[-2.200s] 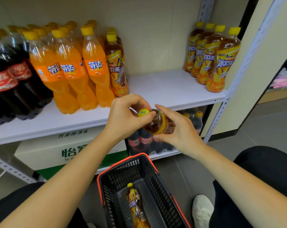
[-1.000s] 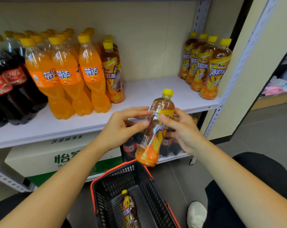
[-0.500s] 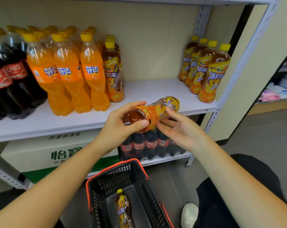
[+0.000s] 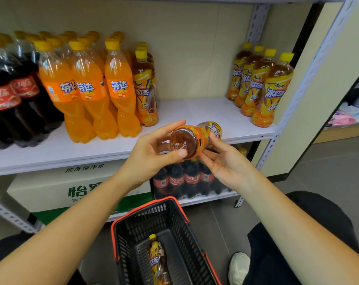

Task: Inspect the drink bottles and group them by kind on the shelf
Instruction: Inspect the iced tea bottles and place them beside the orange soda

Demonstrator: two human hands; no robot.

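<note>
Only left hand (image 4: 151, 155) and right hand (image 4: 225, 167) fingers pinched the tipped bottle (image 4: 192, 138) above the basket (image 4: 121, 233); it could slip.

both hands (image 4: 151, 155) tip iced tea bottle (image 4: 192, 140), base toward camera.

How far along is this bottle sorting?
Done: colas, orange sodas and four iced teas at right stand grouped on the shelf. In hand: left hand and right hand hold one iced tea bottle, base toward the camera. Left, likely: placing it, the spare bottle lying in the basket, and the stray iced teas beside the sodas.
</note>
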